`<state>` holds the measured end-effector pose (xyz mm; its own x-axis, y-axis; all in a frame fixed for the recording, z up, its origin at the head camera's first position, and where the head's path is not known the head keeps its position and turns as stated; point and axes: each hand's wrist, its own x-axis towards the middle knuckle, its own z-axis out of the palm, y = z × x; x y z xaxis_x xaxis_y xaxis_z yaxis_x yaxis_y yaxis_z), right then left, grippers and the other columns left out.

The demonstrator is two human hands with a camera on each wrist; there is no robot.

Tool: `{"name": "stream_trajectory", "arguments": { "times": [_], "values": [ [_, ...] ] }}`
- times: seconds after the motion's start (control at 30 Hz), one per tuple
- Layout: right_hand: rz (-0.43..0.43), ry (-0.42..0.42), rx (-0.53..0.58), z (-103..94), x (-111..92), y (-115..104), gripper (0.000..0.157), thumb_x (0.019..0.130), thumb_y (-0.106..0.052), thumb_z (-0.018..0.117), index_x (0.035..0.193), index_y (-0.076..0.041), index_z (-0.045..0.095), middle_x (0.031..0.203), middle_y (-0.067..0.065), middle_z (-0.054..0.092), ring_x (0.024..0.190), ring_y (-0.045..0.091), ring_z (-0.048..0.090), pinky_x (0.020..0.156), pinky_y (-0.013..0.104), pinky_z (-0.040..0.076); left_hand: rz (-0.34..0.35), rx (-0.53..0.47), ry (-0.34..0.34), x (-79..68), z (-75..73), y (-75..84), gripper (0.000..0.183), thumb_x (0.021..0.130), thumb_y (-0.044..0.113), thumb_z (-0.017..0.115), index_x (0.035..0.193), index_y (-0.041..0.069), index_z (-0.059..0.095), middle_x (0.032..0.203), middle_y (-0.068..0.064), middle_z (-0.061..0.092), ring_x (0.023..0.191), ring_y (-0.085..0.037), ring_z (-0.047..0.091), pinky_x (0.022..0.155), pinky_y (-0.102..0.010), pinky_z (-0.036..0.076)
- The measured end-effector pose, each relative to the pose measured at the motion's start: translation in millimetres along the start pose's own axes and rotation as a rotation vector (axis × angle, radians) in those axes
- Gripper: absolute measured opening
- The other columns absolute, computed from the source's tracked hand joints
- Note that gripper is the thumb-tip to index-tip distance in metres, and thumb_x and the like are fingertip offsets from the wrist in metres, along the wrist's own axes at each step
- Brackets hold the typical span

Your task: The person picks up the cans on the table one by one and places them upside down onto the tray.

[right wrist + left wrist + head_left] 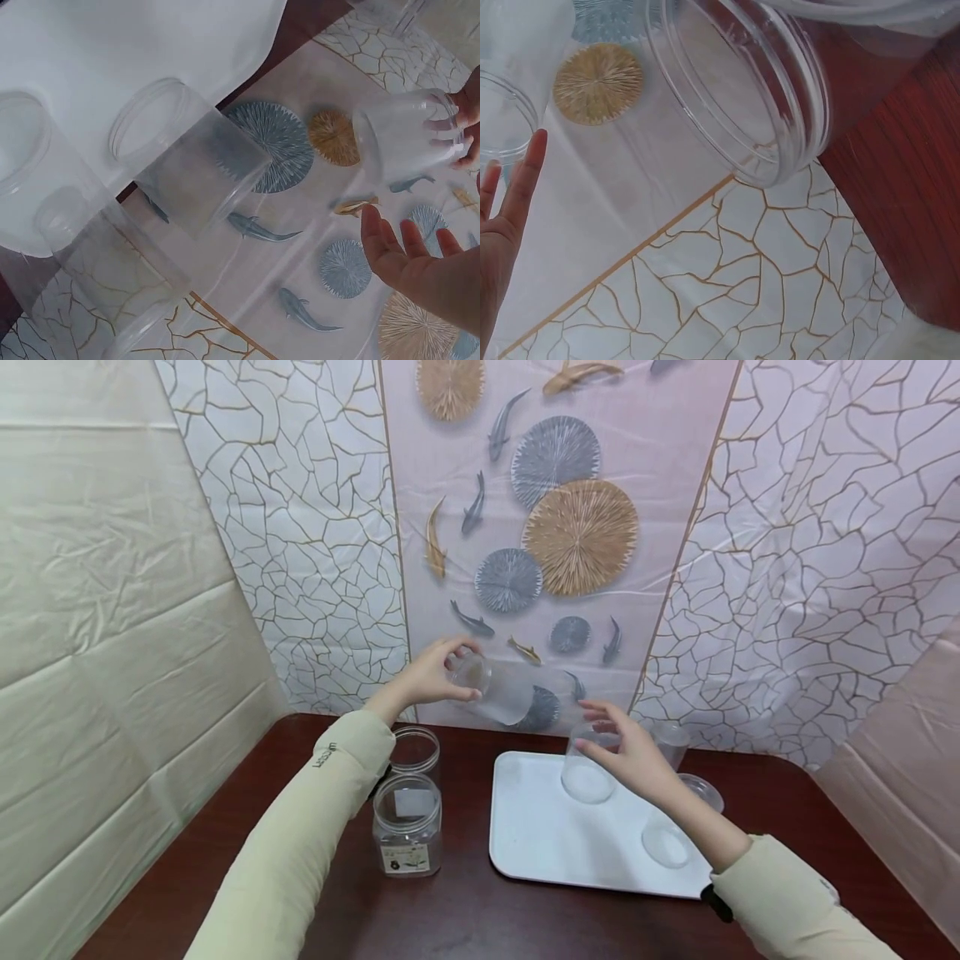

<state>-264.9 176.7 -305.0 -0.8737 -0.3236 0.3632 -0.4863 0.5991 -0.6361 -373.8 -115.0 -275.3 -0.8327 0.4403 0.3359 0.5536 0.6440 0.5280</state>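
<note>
My left hand (435,677) grips a clear plastic jar (504,692) by its mouth end, tilted sideways above the table's back edge. In the right wrist view this jar (401,139) has fingers at its rim. My right hand (630,756) hovers over the white tray (540,843), its fingers (397,251) loosely bent and nothing between them. Near it on the tray stands another clear jar (587,781), apart from the fingers in the right wrist view. More clear jars (667,839) are on the tray's right, partly hidden by my right forearm.
Two clear screw-top jars stand left of the tray: the front jar (407,827) has a printed label, and the rear jar (416,747) is partly behind it. The dark red table (465,918) meets patterned cloth (322,568) at the back.
</note>
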Motion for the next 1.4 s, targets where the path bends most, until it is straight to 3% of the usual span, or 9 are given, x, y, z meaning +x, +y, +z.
{"name": "stream_trajectory", "arguments": {
  "times": [0.5,0.63,0.87,1.07,1.27,1.4],
  "values": [
    [0.050,0.012,0.218,-4.9,-4.4,-7.8,0.058,0.084,-0.025,0.060,0.133,-0.011,0.032,0.139,0.011,0.030,0.125,0.038,0.032,0.094,0.051,0.037,0.030,-0.217,0.126,-19.1,5.5,6.0,0.065,0.066,0.028,0.076,0.122,0.016,0.045,0.115,-0.010,0.047,0.096,-0.027,0.053,0.083,-0.037,0.044],
    [0.039,0.023,0.259,-5.9,-6.0,-9.0,0.058,0.083,-0.021,0.060,0.133,-0.012,0.032,0.140,0.010,0.029,0.125,0.037,0.033,0.092,0.047,0.041,0.040,-0.273,0.154,-26.0,9.5,11.1,0.060,0.067,0.025,0.075,0.119,0.019,0.046,0.114,-0.008,0.048,0.095,-0.025,0.054,0.080,-0.035,0.046],
    [0.041,0.033,0.333,-9.1,-10.0,-12.5,0.059,0.084,-0.019,0.059,0.135,-0.016,0.029,0.139,0.010,0.029,0.125,0.035,0.034,0.088,0.044,0.044,0.061,-0.447,0.142,-43.1,7.0,35.3,0.057,0.070,0.012,0.072,0.120,0.013,0.044,0.115,-0.016,0.046,0.099,-0.034,0.053,0.061,-0.033,0.051],
    [0.039,0.014,0.468,-15.6,-13.4,-19.0,0.057,0.086,-0.014,0.057,0.135,-0.019,0.028,0.139,0.012,0.028,0.125,0.033,0.033,0.084,0.030,0.048,0.087,-0.544,0.125,-63.8,2.7,59.6,0.057,0.072,0.002,0.067,0.122,0.005,0.040,0.117,-0.019,0.044,0.102,-0.035,0.050,0.067,-0.033,0.053],
    [0.023,-0.046,0.577,-18.8,-16.1,-21.8,0.056,0.087,-0.009,0.054,0.135,-0.019,0.027,0.140,0.010,0.027,0.121,0.020,0.039,0.082,0.029,0.049,0.150,-0.629,0.119,-74.9,11.1,65.5,0.057,0.072,-0.002,0.066,0.122,0.003,0.038,0.117,-0.017,0.042,0.102,-0.033,0.050,0.068,-0.036,0.053],
    [0.001,-0.095,0.615,-20.0,-19.1,-23.2,0.058,0.087,-0.008,0.052,0.137,-0.018,0.024,0.140,0.010,0.025,0.124,0.023,0.036,0.084,0.034,0.048,0.166,-0.673,0.104,-77.8,21.7,61.9,0.059,0.071,-0.003,0.066,0.122,0.005,0.037,0.117,-0.014,0.043,0.102,-0.031,0.050,0.068,-0.037,0.053]
  ]
}}
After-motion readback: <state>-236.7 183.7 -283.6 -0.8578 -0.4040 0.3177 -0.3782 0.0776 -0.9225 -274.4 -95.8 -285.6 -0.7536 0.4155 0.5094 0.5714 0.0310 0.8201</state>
